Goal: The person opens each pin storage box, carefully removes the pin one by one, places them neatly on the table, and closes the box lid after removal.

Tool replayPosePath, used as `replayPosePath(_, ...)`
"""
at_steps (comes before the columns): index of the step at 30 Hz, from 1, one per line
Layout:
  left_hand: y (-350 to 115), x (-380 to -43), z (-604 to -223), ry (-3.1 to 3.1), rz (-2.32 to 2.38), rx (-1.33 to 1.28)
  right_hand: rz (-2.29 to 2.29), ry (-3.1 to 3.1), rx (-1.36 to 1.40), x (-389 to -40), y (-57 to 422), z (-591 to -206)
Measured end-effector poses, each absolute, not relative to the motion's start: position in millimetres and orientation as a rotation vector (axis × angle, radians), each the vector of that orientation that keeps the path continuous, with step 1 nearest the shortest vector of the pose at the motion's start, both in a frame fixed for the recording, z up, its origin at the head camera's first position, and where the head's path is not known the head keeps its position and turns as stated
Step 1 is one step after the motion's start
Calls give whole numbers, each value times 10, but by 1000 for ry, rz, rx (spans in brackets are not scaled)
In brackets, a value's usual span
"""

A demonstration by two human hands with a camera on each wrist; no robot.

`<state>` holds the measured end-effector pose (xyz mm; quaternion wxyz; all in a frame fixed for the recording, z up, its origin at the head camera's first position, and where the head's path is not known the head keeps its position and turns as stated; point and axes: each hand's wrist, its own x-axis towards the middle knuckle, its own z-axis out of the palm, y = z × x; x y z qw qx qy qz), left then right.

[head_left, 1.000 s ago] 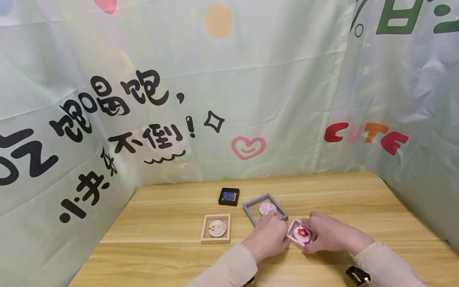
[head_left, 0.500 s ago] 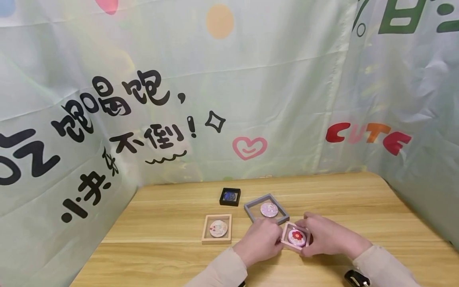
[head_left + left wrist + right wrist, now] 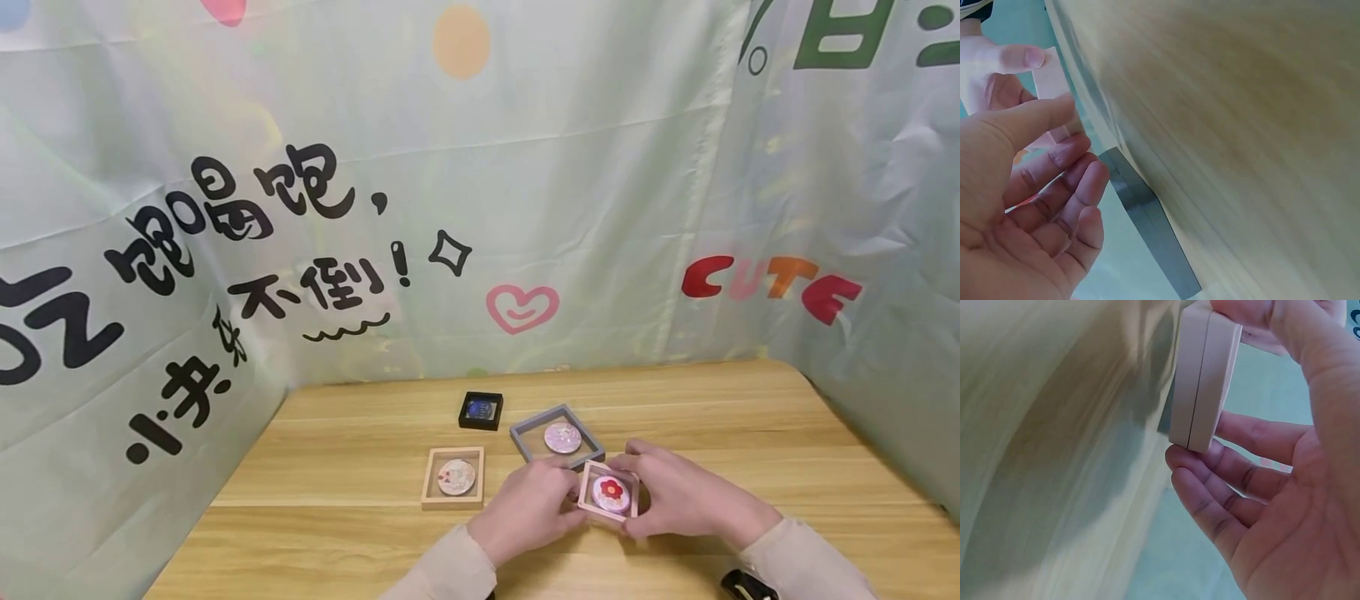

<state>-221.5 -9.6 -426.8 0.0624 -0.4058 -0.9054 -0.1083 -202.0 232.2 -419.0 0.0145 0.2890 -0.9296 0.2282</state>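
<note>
A small pink square frame (image 3: 609,492) with a round red-flower badge inside is held between both hands, lifted a little off the wooden table (image 3: 337,533). My left hand (image 3: 528,508) pinches its left edge with thumb and fingers. My right hand (image 3: 678,496) grips its right side. In the right wrist view the pink frame (image 3: 1204,375) shows edge-on, two halves pressed together between my right thumb and fingers (image 3: 1210,462). In the left wrist view my left hand's fingers (image 3: 1054,187) curl beside the pink frame (image 3: 1050,78).
A grey frame (image 3: 557,437) with a pink badge lies just behind the hands; its edge (image 3: 1147,225) shows in the left wrist view. A wooden frame (image 3: 452,477) with a badge lies to the left, a black frame (image 3: 481,410) farther back. Printed fabric walls surround the table.
Both hands have shifted the pink frame slightly left and toward me and raised it a little. The left hand has drawn back from the grey frame.
</note>
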Motion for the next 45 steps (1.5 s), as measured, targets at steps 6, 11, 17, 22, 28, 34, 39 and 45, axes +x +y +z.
replayPosePath(6,-189,-2180,-4237,-2758,-421,-1195,689,-2857,916,-2004,2254,-4108)
replayPosePath(11,-261,-2154,-4218,-2739,-518,-1188,707,-2840,929,-1974,2204,-4034)
replayPosePath(17,-364,-2104,-4204,-2696,-585,-1187,714,-2805,941,-1929,2167,-3979)
replayPosePath(22,-429,-2052,-4194,-2683,-660,-1177,759,-2792,949,-1893,2137,-3936)
replayPosePath(28,-488,-2006,-4172,-2664,-769,-1151,792,-2750,976,-1851,2100,-3894)
replayPosePath(34,-562,-1961,-4152,-2670,-923,-1109,767,-2721,998,-1808,2055,-3850)
replayPosePath(39,-598,-1944,-4135,-2660,-1030,-1117,765,-2737,979,-1763,1997,-3811)
replayPosePath(45,-653,-1932,-4141,-2654,-1195,-1117,775,-2737,993,-1734,1948,-3761)
